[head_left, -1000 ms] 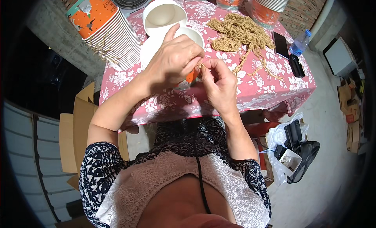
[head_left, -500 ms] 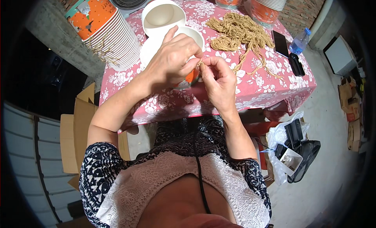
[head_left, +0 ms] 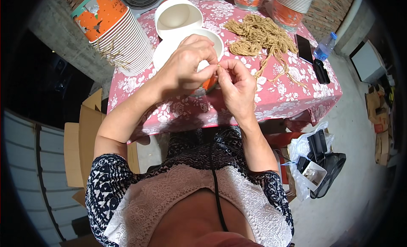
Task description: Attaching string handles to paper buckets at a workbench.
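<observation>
the left hand [head_left: 186,62] and right hand [head_left: 238,90] pinch a thin tan fibre cord [head_left: 218,66] at their fingertips, above a mostly hidden orange-printed container [head_left: 208,83]; if either pinch loosens, the cord could slip free.

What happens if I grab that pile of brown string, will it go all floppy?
Probably floppy: the brown string lies in loose loops. It may tangle, since its strands cross each other. Ends might drag, because some trail across the tablecloth.
</observation>
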{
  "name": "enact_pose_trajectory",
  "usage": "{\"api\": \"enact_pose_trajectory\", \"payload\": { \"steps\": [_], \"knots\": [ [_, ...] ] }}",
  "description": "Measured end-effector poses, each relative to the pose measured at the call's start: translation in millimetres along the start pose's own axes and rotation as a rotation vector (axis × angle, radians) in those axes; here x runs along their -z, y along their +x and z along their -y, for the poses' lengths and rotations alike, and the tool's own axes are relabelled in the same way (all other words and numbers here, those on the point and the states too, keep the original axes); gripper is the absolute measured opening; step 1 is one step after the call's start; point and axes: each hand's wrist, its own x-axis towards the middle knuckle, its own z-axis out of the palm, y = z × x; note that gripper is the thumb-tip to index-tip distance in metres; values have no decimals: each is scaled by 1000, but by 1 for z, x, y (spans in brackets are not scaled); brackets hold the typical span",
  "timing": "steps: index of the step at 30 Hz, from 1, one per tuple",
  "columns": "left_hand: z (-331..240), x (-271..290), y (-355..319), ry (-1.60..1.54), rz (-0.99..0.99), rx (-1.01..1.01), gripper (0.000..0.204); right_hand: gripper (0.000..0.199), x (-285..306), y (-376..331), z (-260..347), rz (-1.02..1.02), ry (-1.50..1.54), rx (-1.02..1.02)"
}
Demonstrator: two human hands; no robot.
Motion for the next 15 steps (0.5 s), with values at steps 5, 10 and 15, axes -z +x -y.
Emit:
{"api": "enact_pose_trajectory", "payload": {
  "steps": [5,10,15],
  "knots": [
    [9,-3,-3,-112,-6,67,5,4,-2,0,3,5,-11,-14],
    [8,5,-3,-499,155,399,6,6,-3,0,3,-20,-81,-16],
    [11,5,-1,-842,228,666,10,7,-5,1,6,-25,-82,-35]
  ]
}}
